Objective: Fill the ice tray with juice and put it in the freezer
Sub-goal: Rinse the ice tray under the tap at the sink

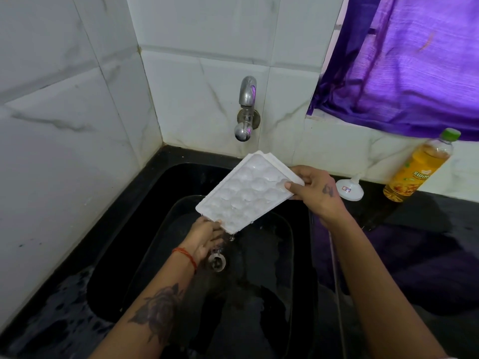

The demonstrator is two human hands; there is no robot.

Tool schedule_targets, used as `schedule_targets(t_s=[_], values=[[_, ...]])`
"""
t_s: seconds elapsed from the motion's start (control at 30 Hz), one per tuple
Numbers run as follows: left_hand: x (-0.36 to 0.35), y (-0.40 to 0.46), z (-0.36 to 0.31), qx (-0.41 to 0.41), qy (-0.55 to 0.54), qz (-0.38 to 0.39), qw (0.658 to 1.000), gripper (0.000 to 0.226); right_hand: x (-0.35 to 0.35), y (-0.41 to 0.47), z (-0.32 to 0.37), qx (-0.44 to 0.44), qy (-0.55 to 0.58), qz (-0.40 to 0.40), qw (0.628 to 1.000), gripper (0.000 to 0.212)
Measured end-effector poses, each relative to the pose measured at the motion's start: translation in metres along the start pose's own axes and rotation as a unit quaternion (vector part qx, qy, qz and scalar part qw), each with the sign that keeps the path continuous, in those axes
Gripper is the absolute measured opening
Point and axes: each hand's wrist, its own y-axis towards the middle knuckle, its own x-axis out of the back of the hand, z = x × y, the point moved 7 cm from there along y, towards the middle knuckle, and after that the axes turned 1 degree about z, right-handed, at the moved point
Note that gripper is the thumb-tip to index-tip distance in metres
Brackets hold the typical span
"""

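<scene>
I have the white ice tray tilted over the black sink at the centre of the frame, its lower corner pointing down and left, with water dripping off that corner. My right hand, centre right, pinches the tray's upper right end, thumb on top over a cell and fingers underneath. My left hand, just below the tray's low corner, is loosely open with fingers touching the underside; I cannot tell if it truly grips. The drain sits right beside that hand. The tap is on the tiled wall above. At the right edge, a juice bottle with a green cap stands on the counter, a small white bottle near it
</scene>
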Motion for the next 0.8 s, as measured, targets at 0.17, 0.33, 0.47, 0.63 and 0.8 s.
schedule_targets(t_s=[0.17, 0.33, 0.47, 0.63, 0.8], values=[[0.008, -0.004, -0.008, -0.052, -0.019, -0.003, 0.998, 0.056, 0.002, -0.005, 0.008, 0.03, -0.07, -0.02, 0.997, 0.03], [0.014, -0.008, -0.021, -0.099, -0.031, -0.026, 0.994, 0.055, 0.005, -0.01, 0.009, 0.044, -0.117, -0.042, 0.991, 0.027], [0.015, -0.018, -0.038, -0.14, -0.016, -0.015, 0.99, 0.056, 0.006, -0.017, 0.01, 0.079, -0.174, -0.048, 0.98, 0.025], [0.016, -0.034, -0.057, -0.222, -0.038, 0.0, 0.974, 0.058, 0.01, -0.033, 0.025, 0.175, -0.19, -0.123, 0.958, 0.056], [0.024, -0.038, -0.019, -0.132, 0.036, 0.014, 0.99, 0.06, -0.013, -0.046, -0.005, 0.137, -0.212, -0.075, 0.965, 0.047]])
